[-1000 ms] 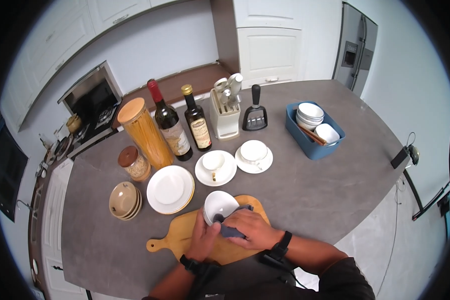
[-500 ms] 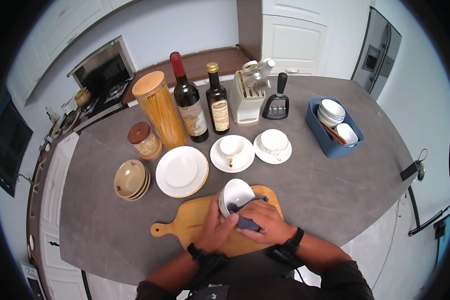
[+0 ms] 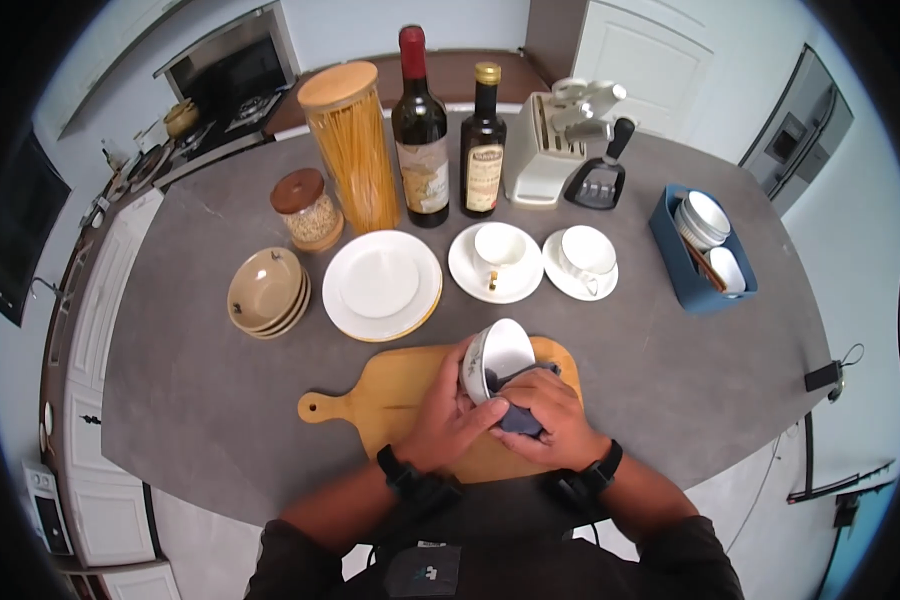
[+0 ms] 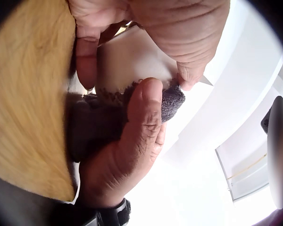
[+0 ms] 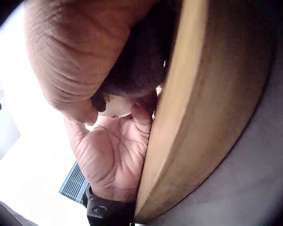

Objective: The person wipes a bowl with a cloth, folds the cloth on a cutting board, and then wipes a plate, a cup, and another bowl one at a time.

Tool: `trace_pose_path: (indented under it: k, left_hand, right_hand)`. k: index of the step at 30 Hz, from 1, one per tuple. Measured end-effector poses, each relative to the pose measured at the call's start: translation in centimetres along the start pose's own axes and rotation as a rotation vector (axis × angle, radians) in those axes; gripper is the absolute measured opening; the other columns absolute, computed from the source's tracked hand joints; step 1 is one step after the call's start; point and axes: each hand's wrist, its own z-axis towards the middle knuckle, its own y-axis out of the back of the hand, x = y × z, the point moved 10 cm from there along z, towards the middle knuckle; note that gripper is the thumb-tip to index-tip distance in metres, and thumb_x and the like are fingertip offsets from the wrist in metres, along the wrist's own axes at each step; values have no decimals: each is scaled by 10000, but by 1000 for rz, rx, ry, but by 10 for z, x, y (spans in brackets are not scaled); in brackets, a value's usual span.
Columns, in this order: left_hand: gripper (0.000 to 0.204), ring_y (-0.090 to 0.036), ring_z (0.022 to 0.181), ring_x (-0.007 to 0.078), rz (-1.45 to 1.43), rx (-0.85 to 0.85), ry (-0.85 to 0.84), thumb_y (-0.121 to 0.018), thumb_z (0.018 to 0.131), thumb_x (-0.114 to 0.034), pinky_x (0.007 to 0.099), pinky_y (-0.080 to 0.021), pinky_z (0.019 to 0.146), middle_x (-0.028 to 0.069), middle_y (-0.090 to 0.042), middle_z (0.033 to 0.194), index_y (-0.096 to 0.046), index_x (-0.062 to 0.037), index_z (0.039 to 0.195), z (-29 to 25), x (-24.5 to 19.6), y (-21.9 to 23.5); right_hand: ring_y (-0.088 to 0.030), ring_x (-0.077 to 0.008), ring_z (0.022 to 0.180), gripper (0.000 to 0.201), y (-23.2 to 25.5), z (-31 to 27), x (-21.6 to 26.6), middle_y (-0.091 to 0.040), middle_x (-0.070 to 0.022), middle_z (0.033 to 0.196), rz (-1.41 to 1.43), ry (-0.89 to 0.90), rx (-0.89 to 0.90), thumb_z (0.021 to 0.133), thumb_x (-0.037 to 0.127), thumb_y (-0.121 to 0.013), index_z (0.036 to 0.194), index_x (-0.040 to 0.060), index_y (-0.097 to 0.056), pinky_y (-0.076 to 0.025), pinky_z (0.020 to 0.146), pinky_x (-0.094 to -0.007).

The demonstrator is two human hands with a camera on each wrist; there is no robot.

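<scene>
One white bowl [image 3: 477,368], held over the cutting board [image 3: 370,400], tilted, mouth turned up and toward the right-hand side. Round, so no long axis; its tilt gives the direction. Left hand [image 3: 448,418] nearer: grips the outer wall from the left, thumb on the near side. Right hand [image 3: 552,418] at the near right of the rim, fingers curled round a dark cloth [image 3: 522,421] that reaches over the rim into the bowl. Beyond the board: stacked plates [image 3: 383,285], two cups on saucers. Brown bowls [image 3: 266,290] farther left; blue basket [image 3: 681,262] well apart, right.
</scene>
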Motion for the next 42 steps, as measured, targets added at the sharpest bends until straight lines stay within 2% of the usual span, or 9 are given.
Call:
trace_pose_path:
  k: [3,20,23,28,31,41,42]
  left_hand:
    - [930,-430,1526,256,0,12,5,-770,1021,-120,430,-378,1276,184,-382,1654,-146,28,1694,2,4,1]
    - [865,-444,1498,227,95,-10,6,-749,1030,-152,421,-362,1269,144,-419,1617,-206,4,1685,-1,2,3]
    - [822,-468,1461,214,128,-32,-33,-739,1035,-200,409,-389,1241,132,-447,1587,-249,-3,1665,-1,4,6]
    - [774,-496,1386,193,159,-59,-12,-683,1058,-385,388,-417,1187,118,-497,1518,-312,-9,1624,-4,11,12]
    - [775,-496,1384,194,151,-46,-22,-676,1059,-399,394,-417,1185,119,-501,1514,-316,-8,1623,-3,11,11]
    - [740,-492,1373,189,171,-42,13,-646,1069,-390,386,-416,1171,121,-498,1517,-324,-7,1615,-4,14,12]
    - [718,-529,1312,176,165,-57,4,-639,1071,-385,370,-460,1109,117,-523,1479,-336,-13,1605,-4,14,14]
  right_hand:
    - [-700,-361,1002,463,1,-1,-6,-715,-135,1122,22,-33,7,784,148,-911,1184,33,-706,-558,891,-460]
    - [-690,-363,1033,470,6,-10,6,-711,-129,1130,-23,14,1,788,117,-865,1221,50,-696,-554,923,-465]
    - [-690,-354,1038,467,7,-10,11,-713,-120,1136,-44,37,-9,787,129,-864,1219,55,-703,-554,936,-469]
    - [-700,-354,1051,457,8,-12,19,-721,-131,1159,-82,81,-25,793,132,-870,1213,51,-710,-563,945,-461]
    - [-694,-332,1051,433,10,-11,19,-718,-111,1129,-71,78,-30,799,139,-856,1202,63,-718,-558,947,-455]
    - [-687,-357,1033,452,10,-12,20,-708,-123,1115,-95,90,-52,765,106,-833,1198,66,-710,-556,936,-463]
    - [-687,-357,1031,450,10,-12,21,-706,-126,1111,-101,98,-56,762,101,-829,1195,67,-710,-557,933,-461]
